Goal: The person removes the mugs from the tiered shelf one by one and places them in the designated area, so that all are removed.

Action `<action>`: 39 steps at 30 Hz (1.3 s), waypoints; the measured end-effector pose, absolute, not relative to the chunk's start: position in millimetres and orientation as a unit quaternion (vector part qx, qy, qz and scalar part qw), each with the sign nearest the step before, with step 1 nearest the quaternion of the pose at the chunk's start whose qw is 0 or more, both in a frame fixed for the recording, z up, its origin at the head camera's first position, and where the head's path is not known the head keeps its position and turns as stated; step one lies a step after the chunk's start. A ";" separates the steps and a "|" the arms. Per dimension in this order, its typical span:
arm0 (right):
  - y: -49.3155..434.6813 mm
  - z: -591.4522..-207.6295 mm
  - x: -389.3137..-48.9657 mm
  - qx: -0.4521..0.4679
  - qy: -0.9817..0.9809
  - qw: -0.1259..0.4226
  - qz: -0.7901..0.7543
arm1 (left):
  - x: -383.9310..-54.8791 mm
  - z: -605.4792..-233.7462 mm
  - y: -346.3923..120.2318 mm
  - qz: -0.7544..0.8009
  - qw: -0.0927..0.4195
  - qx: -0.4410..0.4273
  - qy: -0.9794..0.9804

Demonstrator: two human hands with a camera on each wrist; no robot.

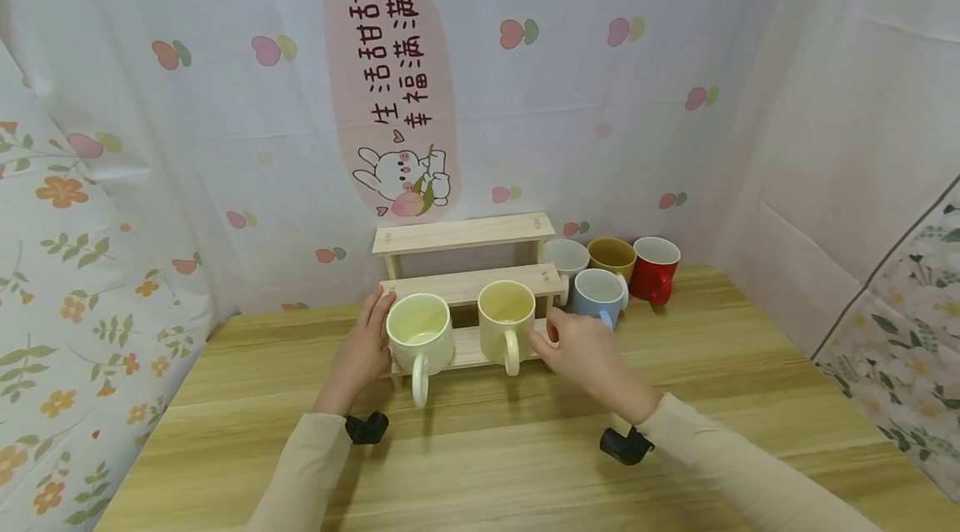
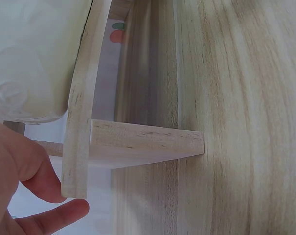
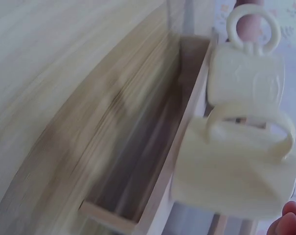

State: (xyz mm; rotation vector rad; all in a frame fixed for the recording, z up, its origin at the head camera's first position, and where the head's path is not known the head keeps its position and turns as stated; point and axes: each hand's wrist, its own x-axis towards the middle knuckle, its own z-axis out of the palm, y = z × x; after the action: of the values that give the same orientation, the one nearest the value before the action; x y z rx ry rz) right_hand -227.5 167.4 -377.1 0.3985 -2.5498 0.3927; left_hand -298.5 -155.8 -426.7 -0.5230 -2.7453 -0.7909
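A pale green mug [image 1: 421,336] and a pale yellow mug [image 1: 507,320] stand side by side on the lowest shelf of a three-tier wooden rack [image 1: 465,237], handles facing me. My left hand [image 1: 362,357] is at the rack's left end, beside the green mug. In the left wrist view its bent fingers [image 2: 50,183] hold the end of the shelf board [image 2: 79,147]. My right hand [image 1: 588,353] is close against the yellow mug's right side, fingers bent. Its fingertips [image 3: 287,223] show beside the mug in the right wrist view; I cannot tell whether they grip anything.
Right of the rack several mugs stand close together: a white mug [image 1: 567,255], a mustard mug [image 1: 612,253], a red mug [image 1: 655,269] and a light blue mug [image 1: 597,295]. A printed curtain [image 1: 570,123] hangs behind the wooden table [image 1: 465,465].
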 end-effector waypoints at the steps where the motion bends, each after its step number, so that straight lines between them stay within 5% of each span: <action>1: 164.5 -376.8 -226.7 0.148 -0.944 0.258 0.143 | -298.1 -426.7 -155.8 -0.271 0.119 -0.178 -0.938; 12: 141.9 -382.2 -220.0 0.161 -0.955 0.208 0.135 | -295.8 -428.0 -155.8 -0.266 0.117 -0.177 -0.940; 39: 161.7 -384.6 -225.6 0.149 -0.955 0.208 0.150 | -297.2 -428.7 -154.5 -0.270 0.136 -0.185 -0.935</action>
State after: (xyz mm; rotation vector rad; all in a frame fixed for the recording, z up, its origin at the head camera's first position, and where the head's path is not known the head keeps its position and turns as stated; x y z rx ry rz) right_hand -225.6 161.7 -384.6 0.4133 -2.6578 0.4176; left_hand -297.2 -154.5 -428.7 -0.5365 -2.7073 -0.7827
